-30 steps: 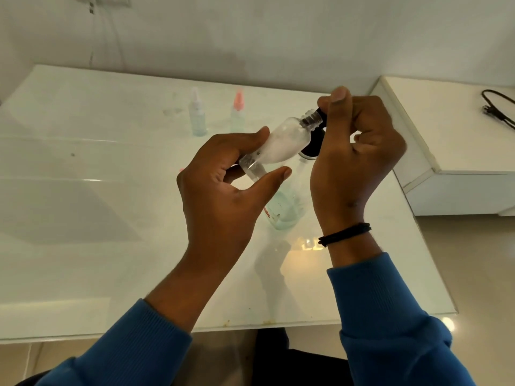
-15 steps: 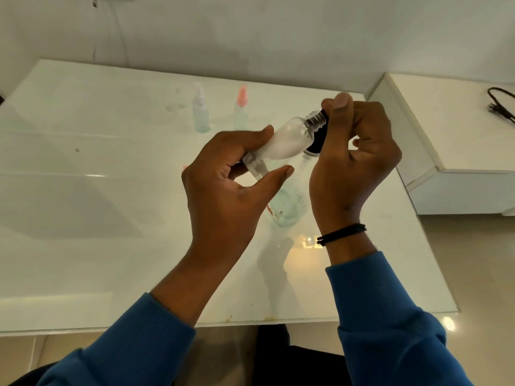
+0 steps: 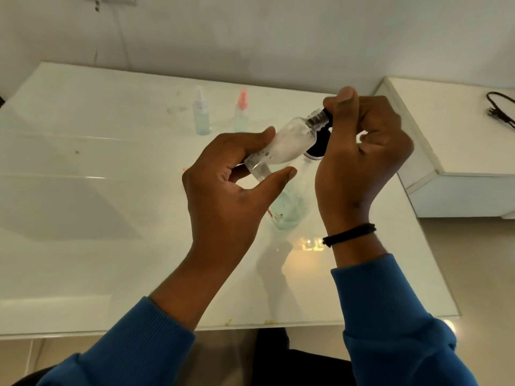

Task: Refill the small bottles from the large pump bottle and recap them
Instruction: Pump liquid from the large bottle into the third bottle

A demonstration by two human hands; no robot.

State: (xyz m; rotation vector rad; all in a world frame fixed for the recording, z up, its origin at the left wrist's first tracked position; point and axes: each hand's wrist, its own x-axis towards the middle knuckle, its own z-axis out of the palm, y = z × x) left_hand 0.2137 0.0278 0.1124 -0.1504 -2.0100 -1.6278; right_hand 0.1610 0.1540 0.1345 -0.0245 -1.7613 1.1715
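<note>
The small bottle (image 3: 284,147) sits just above the frame's centre, tilted with its threaded neck up and to the right. The left hand (image 3: 231,196) grips its lower body between thumb and curled fingers (image 3: 250,142). The right hand (image 3: 359,160) pinches a black cap (image 3: 328,118) at the neck, thumb on top; whether the threads have caught I cannot tell. To do this well, line the cap square to the neck before turning, hold the bottle steady, and bring it nearer upright so nothing runs out. Below the hands the pump bottle (image 3: 289,210) stands on the worktop (image 3: 83,246). Two capped bottles (image 3: 202,118) stand at upper centre.
</note>
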